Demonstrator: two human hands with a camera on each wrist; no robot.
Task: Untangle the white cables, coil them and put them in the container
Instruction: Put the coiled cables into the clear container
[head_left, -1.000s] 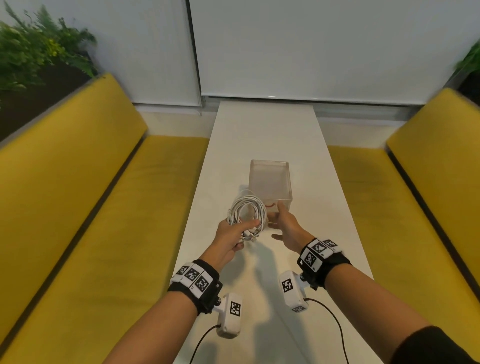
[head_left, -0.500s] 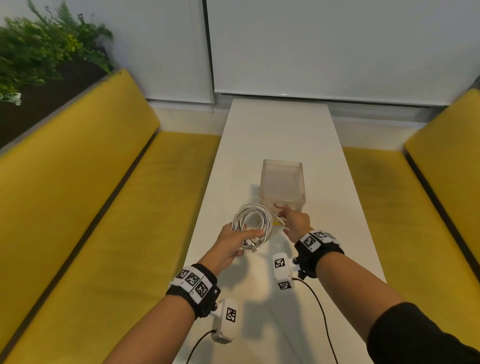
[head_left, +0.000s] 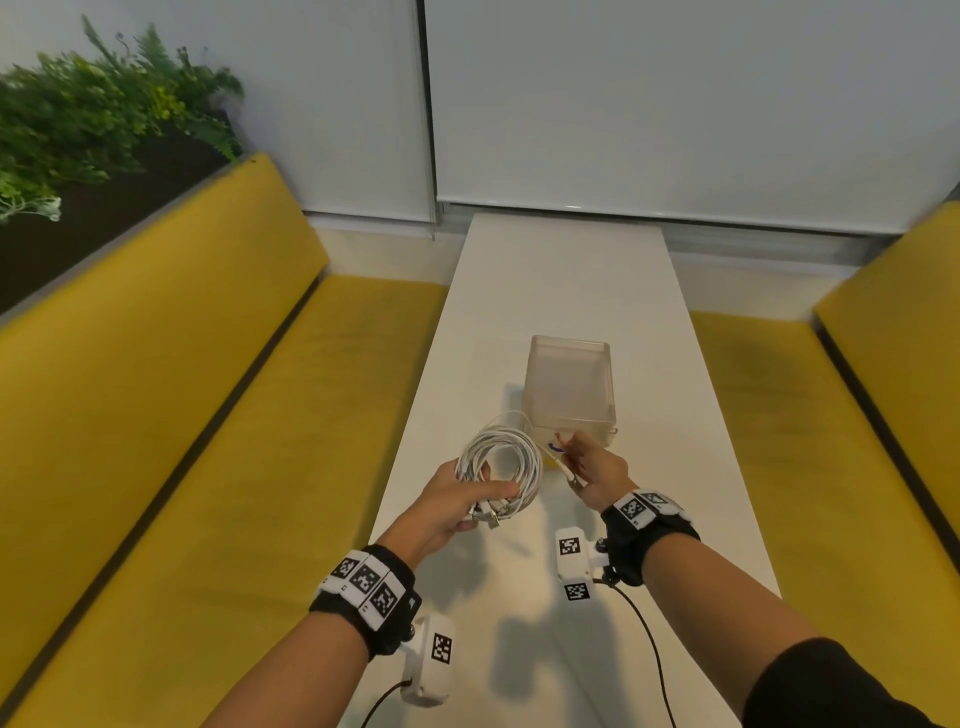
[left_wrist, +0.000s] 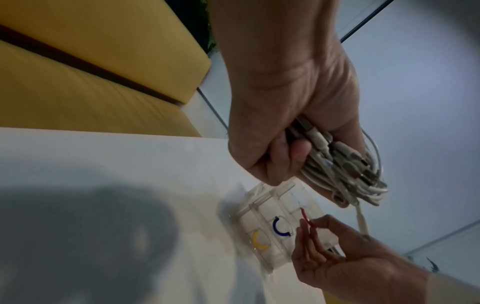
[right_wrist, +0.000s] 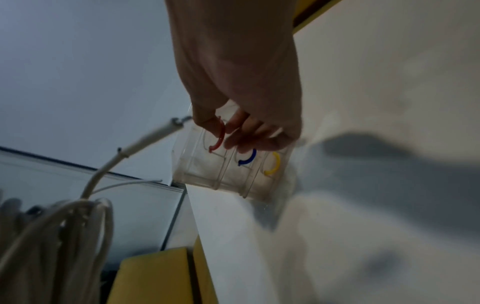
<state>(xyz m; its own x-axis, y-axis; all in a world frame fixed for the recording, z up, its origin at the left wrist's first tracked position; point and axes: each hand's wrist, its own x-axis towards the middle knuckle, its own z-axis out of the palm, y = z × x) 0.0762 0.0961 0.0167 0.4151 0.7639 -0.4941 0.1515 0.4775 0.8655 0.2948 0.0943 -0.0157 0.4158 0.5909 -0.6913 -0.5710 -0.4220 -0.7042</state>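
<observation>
Fingers of the left hand curl tight round the coil of white cables, held above the bench at the 8 o'clock of the container. The right hand, nearer the coil half a second ago, has gone to the container's near wall. That suggests coiling is done and the box is being opened or steadied.

Left wrist view: plugs bunch in the closed left fist. At 5 o'clock, right fingers pinch a red ring, beside a blue ring and a yellow ring.

Right wrist view: thumb and forefinger grip the red ring. The coil hangs at 8 o'clock, well apart, with one loose plug reaching toward the thumb.
</observation>
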